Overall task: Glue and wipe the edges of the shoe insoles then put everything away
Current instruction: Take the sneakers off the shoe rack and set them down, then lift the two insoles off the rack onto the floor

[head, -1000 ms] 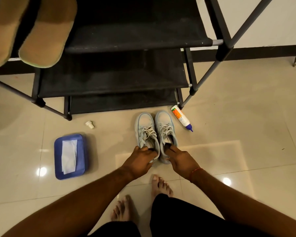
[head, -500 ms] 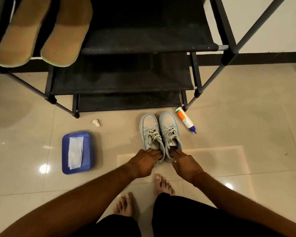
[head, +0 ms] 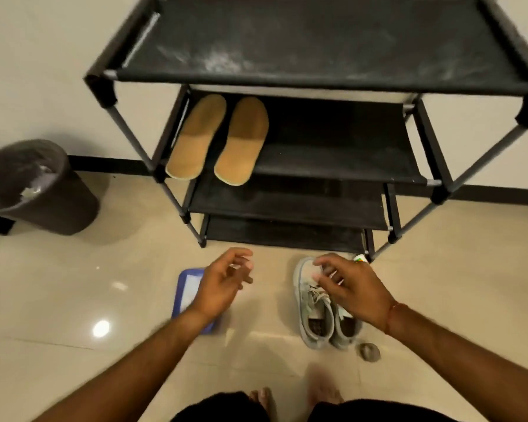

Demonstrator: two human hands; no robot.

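Hovering above the tiled floor, the person's left hand [head: 223, 287] and right hand [head: 351, 290] both hold nothing, their fingers loosely spread and slightly curled.

- Right hand: directly over the pair of pale grey-green lace-up sneakers [head: 314, 315], which stand side by side on the floor, toes towards the rack. Not gripping them.
- Left hand: over the near corner of the shallow blue plastic tray [head: 192, 271], which carries a white tissue [head: 189, 289].
- Two tan flat shoe insoles [head: 218, 140]: side by side on the second shelf of the black fabric-and-tube shoe rack [head: 317, 82], well apart from the sneakers.
- White glue bottle with orange label [head: 360, 258]: only its end shows, behind the right hand.
- Dark round waste bin [head: 28, 187]: left of the rack, against the wall.
- Small grey object [head: 369, 351] beside the sneaker heels: too blurred to identify, possibly a cap.

Judgement: a change-over between steps, probably within the tidying phase. Whether the insole edges carry glue cannot be read. Next move calls for choosing one item, then closing on it squarely; the bottle needs its cap first.
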